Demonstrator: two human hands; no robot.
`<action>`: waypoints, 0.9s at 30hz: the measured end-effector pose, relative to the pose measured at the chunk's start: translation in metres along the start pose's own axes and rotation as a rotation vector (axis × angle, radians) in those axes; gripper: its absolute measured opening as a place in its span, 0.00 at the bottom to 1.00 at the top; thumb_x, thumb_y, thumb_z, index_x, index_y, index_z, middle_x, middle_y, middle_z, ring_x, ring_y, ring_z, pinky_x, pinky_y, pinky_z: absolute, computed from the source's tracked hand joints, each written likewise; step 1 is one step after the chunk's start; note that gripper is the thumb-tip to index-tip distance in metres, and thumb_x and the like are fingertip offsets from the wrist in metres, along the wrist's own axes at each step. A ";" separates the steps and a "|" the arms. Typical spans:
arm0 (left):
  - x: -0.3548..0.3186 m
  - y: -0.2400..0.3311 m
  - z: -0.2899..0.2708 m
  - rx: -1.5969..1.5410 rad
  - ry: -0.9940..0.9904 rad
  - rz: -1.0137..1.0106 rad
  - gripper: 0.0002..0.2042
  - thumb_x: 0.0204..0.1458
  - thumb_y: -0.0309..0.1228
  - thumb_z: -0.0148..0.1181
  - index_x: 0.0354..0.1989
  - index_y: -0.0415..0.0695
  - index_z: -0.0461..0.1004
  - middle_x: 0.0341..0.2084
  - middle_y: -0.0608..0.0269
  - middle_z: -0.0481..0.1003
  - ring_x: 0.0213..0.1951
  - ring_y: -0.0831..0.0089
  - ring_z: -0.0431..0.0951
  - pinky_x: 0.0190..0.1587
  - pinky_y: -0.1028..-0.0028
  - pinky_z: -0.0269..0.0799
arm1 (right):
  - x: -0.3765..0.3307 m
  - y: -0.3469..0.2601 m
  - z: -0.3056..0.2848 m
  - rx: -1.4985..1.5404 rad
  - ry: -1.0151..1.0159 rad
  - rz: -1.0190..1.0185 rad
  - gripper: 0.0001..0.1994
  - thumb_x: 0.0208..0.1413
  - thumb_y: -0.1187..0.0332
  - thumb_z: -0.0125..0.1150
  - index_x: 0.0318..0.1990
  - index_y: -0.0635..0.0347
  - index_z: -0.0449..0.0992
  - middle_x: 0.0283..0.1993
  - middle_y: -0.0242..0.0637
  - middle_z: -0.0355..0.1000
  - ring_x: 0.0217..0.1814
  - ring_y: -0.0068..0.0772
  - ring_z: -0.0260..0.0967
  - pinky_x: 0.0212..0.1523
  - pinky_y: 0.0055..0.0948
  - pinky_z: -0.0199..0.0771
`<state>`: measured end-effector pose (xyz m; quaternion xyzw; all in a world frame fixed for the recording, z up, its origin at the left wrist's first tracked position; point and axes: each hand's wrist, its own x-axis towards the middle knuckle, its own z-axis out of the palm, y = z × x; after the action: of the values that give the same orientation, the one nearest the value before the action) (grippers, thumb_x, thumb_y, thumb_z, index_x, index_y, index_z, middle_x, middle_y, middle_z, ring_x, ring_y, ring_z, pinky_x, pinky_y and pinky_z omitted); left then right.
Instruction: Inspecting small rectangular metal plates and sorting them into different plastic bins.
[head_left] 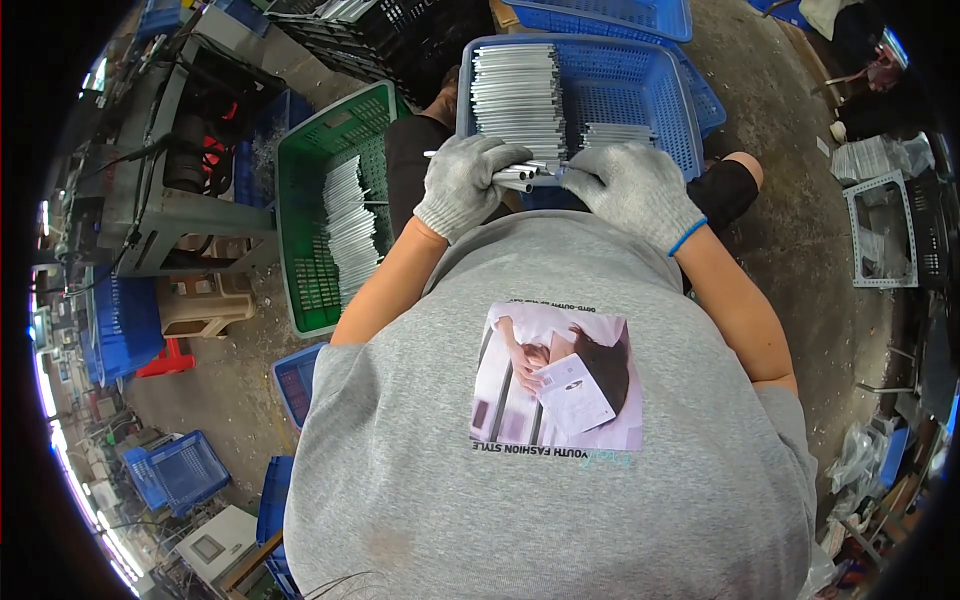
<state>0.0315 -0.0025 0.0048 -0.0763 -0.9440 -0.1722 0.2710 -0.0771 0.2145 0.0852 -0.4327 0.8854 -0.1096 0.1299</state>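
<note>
Left hand (460, 188) clamped round tubes (518, 176); right hand (638, 192) just beside them, can't tell whether it's gripping! Beyond both hands, blue crate (625, 90); left of the left hand, green crate (303, 180), then machine (205, 228); rightward, concrete floor (790, 215).

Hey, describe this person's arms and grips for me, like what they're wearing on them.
The left grip and right grip wear pale grey knitted gloves. The right cuff ends in blue edging; the left cuff looks plain grey. Both forearms are bare below the short sleeves of a grey T-shirt. No cables show on the arms.
</note>
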 end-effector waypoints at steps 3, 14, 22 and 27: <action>0.000 0.000 0.002 -0.012 0.036 0.024 0.11 0.49 0.30 0.66 0.41 0.51 0.85 0.31 0.70 0.82 0.32 0.66 0.80 0.40 0.68 0.73 | 0.005 0.005 -0.002 0.037 0.047 -0.003 0.13 0.62 0.56 0.61 0.39 0.52 0.87 0.31 0.34 0.83 0.26 0.38 0.77 0.30 0.35 0.76; 0.004 -0.001 0.007 -0.015 0.030 0.005 0.13 0.49 0.27 0.64 0.43 0.52 0.85 0.31 0.68 0.82 0.31 0.65 0.81 0.39 0.66 0.74 | 0.007 0.009 0.001 0.176 -0.015 0.042 0.14 0.62 0.56 0.60 0.43 0.51 0.88 0.36 0.37 0.84 0.32 0.42 0.79 0.35 0.38 0.77; 0.010 -0.037 0.059 0.068 -0.240 -0.177 0.12 0.54 0.30 0.63 0.46 0.53 0.85 0.30 0.64 0.84 0.28 0.58 0.82 0.36 0.60 0.77 | 0.018 0.035 0.024 0.104 0.040 0.179 0.17 0.63 0.52 0.58 0.45 0.51 0.87 0.39 0.39 0.84 0.36 0.49 0.80 0.37 0.42 0.79; 0.021 -0.042 0.091 0.257 -0.522 -0.309 0.12 0.58 0.32 0.60 0.48 0.53 0.84 0.31 0.62 0.84 0.28 0.56 0.82 0.36 0.58 0.78 | 0.015 0.046 0.037 0.062 0.028 0.246 0.19 0.63 0.50 0.57 0.46 0.51 0.87 0.40 0.41 0.85 0.38 0.51 0.81 0.38 0.44 0.79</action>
<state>-0.0402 -0.0070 -0.0679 0.0612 -0.9960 -0.0654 -0.0022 -0.1079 0.2273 0.0339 -0.3150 0.9297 -0.1262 0.1434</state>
